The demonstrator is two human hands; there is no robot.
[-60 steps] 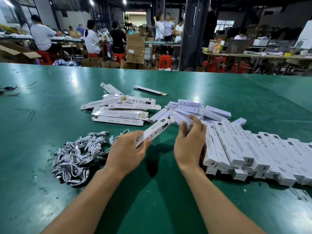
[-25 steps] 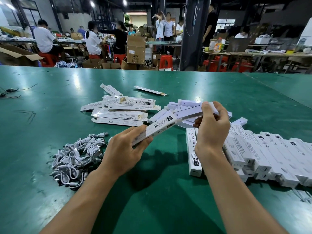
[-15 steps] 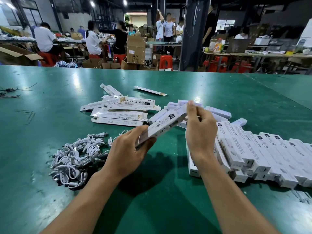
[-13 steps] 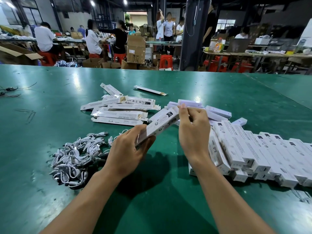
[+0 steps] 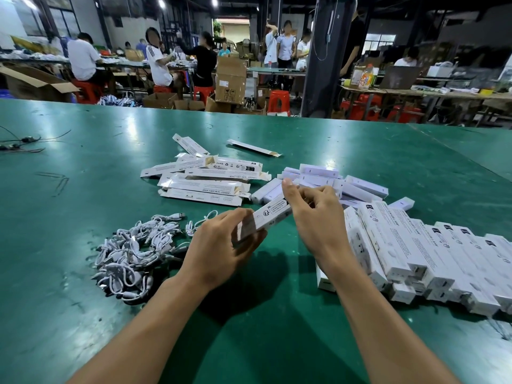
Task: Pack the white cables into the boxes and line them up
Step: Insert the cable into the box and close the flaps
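On the green surface (image 5: 83, 314), centre of the bench, a person works a narrow white box (image 5: 273, 214) held up off the top between both hands. Left hand (image 5: 221, 248) is clamped round the near end of the box, thumb on top, fingers curled under. Right hand (image 5: 313, 217) pinches at the far end, fingertips bunched together where the flap would be; looks like closing or tucking the end, though the flap itself is hidden behind the fingers. Cannot tell whether a cable is already inside. Loose white cables (image 5: 135, 250) lie in a tangled heap to the left, near the left wrist. Flat unfolded boxes (image 5: 205, 181) sit in a loose stack further back; small white inner boxes (image 5: 327, 178) piled beside them. Packed boxes (image 5: 415, 253) are lined up leaning on one another along the right, just beside the right forearm. Risks from here: the flap may buckle or tear if pushed in crooked; the right forearm could nudge the leaning row and topple it; pulling one cable from the heap may drag its neighbours along, since they look knotted together.
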